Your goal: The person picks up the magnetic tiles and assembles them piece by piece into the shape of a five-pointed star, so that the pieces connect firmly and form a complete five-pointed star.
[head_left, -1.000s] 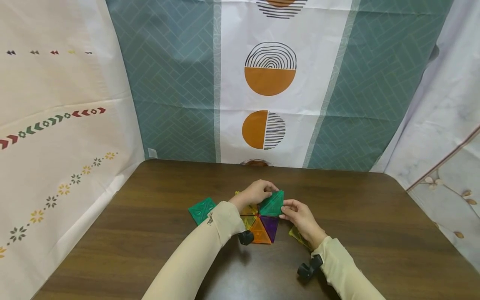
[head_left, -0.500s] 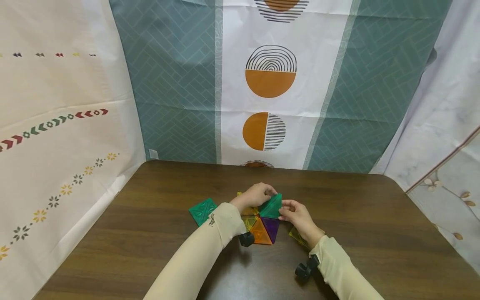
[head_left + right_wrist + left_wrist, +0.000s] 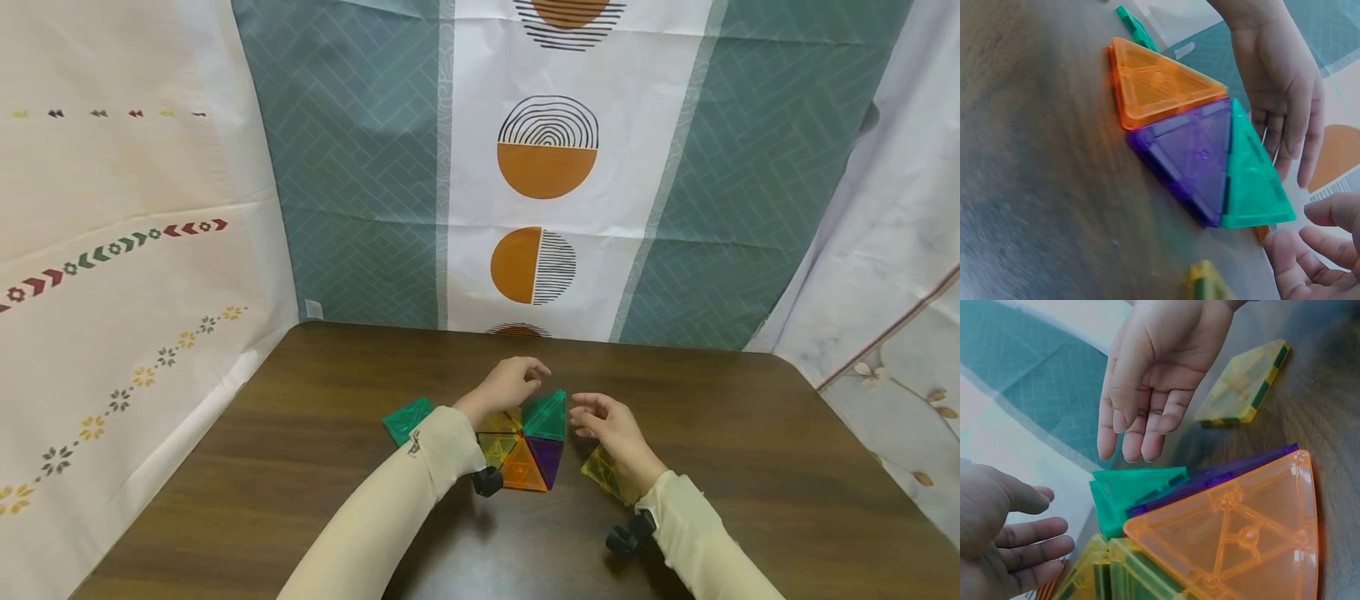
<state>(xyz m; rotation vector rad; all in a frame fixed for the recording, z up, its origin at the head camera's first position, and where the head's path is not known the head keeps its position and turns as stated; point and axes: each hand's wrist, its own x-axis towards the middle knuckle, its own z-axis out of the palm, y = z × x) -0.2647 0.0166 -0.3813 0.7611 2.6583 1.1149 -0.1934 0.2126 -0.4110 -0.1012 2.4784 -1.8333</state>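
Observation:
Triangular magnetic tiles stand joined in a ring on the table: an orange tile (image 3: 522, 468), a purple tile (image 3: 545, 460), a green tile (image 3: 548, 416) and yellow ones (image 3: 1144, 572). My left hand (image 3: 508, 385) hovers just left of and above the green tile, fingers loosely bent and holding nothing. On the tile's other side, my right hand (image 3: 613, 427) is also free of it, with relaxed fingers. Both wrist views show a gap between the fingertips and the ring. The left forearm hides part of the ring's left side in the head view.
Under my right wrist lies a separate yellow tile (image 3: 606, 477), flat on the table (image 3: 330, 492). Another green tile (image 3: 406, 419) lies to the left, partly behind the left sleeve. Cloth hangings (image 3: 360, 167) rise along the table's back edge and sides.
Both hands held the green tile before and have let go. The left has lifted slightly away and the right has drawn off to the right; the tile stays in the ring.

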